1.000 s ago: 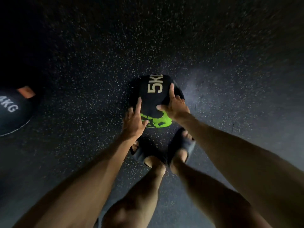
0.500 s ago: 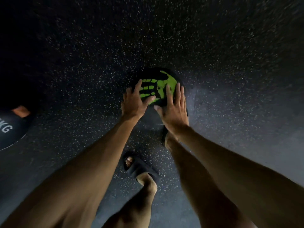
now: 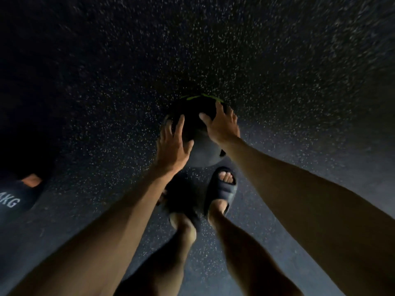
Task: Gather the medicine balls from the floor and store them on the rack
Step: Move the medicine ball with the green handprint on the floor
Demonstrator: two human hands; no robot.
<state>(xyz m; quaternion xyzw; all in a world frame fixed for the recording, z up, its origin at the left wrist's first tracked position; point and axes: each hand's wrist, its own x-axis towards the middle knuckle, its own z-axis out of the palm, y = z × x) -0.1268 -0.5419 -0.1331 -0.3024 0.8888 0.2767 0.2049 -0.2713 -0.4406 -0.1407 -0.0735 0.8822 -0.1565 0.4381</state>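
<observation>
Medicine ball (image 3: 198, 142) at floor level, lift not confirmed

Black, with green print on its far side, it sits low over the speckled floor (image 3: 299, 82), just ahead of the sandalled feet (image 3: 222, 189). No floor edge is in view, and contact with the floor cannot be told. Judged dense, firm and smooth-skinned, so liable to slide off a single palm; best taken low on opposite sides. Left hand (image 3: 173, 146) lies on its left flank and right hand (image 3: 222, 124) over its upper right, fingers spread and pressed flat, nothing clenched. A second ball (image 3: 12, 199), marked in KG, rests well apart to the left.
</observation>
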